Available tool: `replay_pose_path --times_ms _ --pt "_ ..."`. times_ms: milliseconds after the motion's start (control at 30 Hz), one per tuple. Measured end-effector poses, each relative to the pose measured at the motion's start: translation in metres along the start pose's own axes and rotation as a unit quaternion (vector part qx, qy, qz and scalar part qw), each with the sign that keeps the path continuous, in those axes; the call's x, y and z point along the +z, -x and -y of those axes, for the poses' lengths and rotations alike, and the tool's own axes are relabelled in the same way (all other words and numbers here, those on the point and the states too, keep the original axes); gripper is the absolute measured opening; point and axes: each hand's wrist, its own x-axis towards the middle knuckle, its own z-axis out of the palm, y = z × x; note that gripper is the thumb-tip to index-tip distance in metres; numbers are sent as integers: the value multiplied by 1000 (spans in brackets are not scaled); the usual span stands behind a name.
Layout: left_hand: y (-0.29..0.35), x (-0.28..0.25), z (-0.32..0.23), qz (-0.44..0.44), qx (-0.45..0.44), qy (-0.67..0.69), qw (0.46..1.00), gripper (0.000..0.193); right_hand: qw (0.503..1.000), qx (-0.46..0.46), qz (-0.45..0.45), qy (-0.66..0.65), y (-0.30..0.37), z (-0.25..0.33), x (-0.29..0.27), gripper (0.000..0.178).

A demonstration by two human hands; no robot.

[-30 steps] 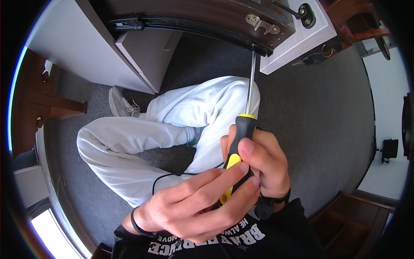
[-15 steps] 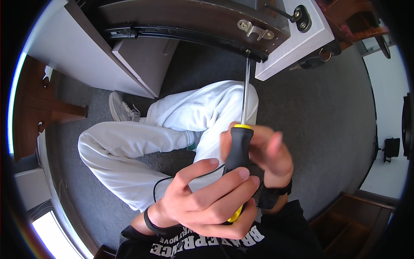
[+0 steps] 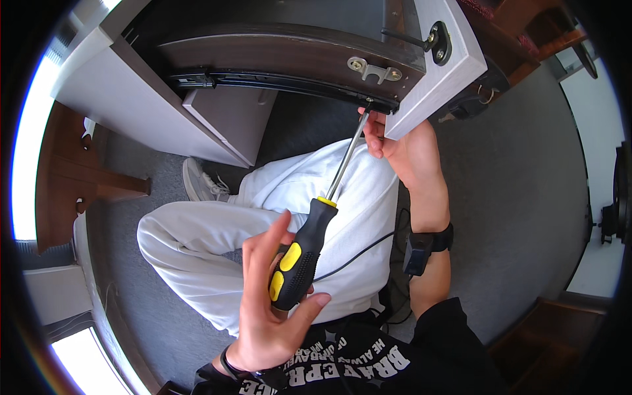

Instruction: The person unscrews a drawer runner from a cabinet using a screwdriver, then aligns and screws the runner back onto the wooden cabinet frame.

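Observation:
A screwdriver (image 3: 304, 247) with a black and yellow handle slants up from my lap, its steel shaft pointing at a small screw (image 3: 369, 100) in a black drawer slide (image 3: 283, 86). My left hand (image 3: 266, 326) cups the handle loosely, with the thumb held off to one side. Up at the tip, the curled fingers of my right hand (image 3: 409, 155) are against the end of the shaft, just under the slide. The slide runs along the side of a dark brown drawer (image 3: 263, 56) with a pale front panel (image 3: 447, 72).
A metal bracket (image 3: 375, 70) sits on the drawer side, and a black fitting (image 3: 439, 43) is on the panel. A pale cabinet (image 3: 138, 92) stands left. My legs (image 3: 197, 230) are folded below the drawer. A black cable (image 3: 362, 257) lies by my right leg.
My right hand has gone from beside the handle up to the screwdriver's tip. The handle has swung down and left, and my left hand's grip has loosened.

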Motion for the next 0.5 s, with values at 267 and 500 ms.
replay_pose_path --times_ms 267,500 --pt "-10 6 17 183 -108 357 909 67 998 -39 51 4 4 2 5 45" --pt "-9 7 7 167 -152 349 909 42 991 -56 96 -73 -2 0 6 35"
